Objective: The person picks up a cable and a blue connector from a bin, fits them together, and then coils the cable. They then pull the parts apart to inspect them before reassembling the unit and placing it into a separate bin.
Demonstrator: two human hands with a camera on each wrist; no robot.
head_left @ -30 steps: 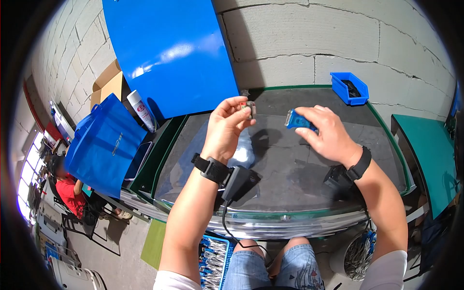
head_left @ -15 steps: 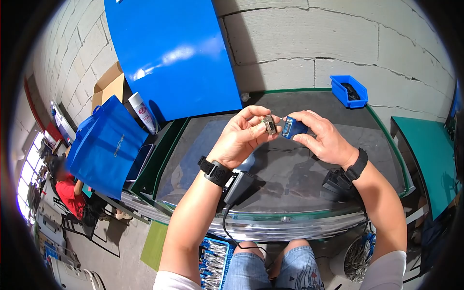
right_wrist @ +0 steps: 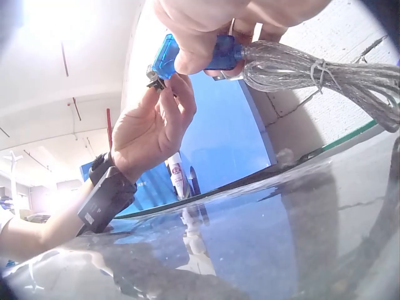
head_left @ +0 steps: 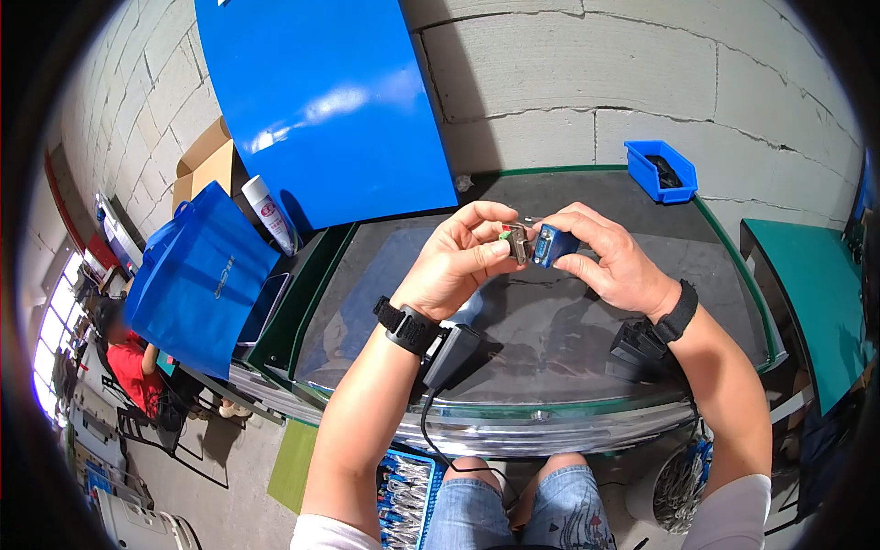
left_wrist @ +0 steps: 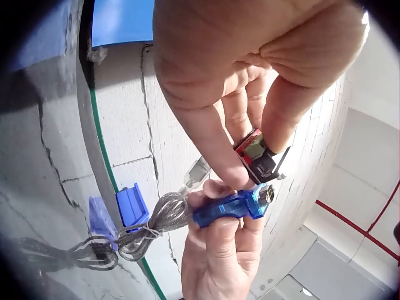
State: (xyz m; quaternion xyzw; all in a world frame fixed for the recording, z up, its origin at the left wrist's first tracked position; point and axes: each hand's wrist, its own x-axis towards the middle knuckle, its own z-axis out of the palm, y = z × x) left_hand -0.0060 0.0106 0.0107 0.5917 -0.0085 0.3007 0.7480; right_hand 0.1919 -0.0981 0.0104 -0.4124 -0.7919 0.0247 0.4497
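Between thumb and fingertips, my left hand [head_left: 458,258] pinches a small serial connector [head_left: 519,244] with a metal face and red and green parts behind it. My right hand [head_left: 619,266] grips a translucent blue serial plug [head_left: 559,244], its metal end pointed at the connector. In the head view the two pieces face each other closely, above the dark tabletop. From the plug's rear, a tied bundle of clear-sheathed cable [right_wrist: 294,65] hangs in the right wrist view. The left wrist view shows the connector [left_wrist: 255,156] just above the blue plug [left_wrist: 228,207].
A blue bin [head_left: 680,194] with black items sits at the table's back right corner. At left stand a spray can [head_left: 270,215], a blue bag [head_left: 197,280] and a large blue panel [head_left: 321,92]. Below the table are a cable crate [head_left: 433,486] and a bucket of cables [head_left: 678,504].
Both hands have come together over the table, the left moving right and slightly down. The connector has been turned in the left fingers, and its metal side now faces the blue plug.
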